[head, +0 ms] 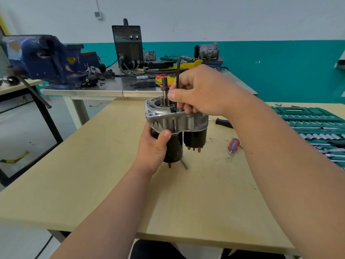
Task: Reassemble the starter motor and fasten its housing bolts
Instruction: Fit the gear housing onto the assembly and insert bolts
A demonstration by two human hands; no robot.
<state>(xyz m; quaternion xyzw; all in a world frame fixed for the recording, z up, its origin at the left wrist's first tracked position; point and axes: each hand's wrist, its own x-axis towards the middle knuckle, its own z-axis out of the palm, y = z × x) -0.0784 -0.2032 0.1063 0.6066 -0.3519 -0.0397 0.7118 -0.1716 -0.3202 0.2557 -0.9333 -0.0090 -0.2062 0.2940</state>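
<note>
The starter motor (179, 124) stands upright on the wooden table (93, 184), its silver housing flange on top and its black body and solenoid below. Its shaft (165, 90) points up. My left hand (155, 144) grips the black body just under the flange. My right hand (201, 92) pinches a black L-shaped hex key (177, 79), held upright with its tip down at the flange. The bolt under the key's tip is hidden by my fingers.
A small red-handled screwdriver (233, 146) lies right of the motor, and a black-handled tool (223, 122) behind it. A green socket set case (313, 131) lies open at the right. Behind stand a metal bench with a blue vise (48, 58) and a black welder (127, 45).
</note>
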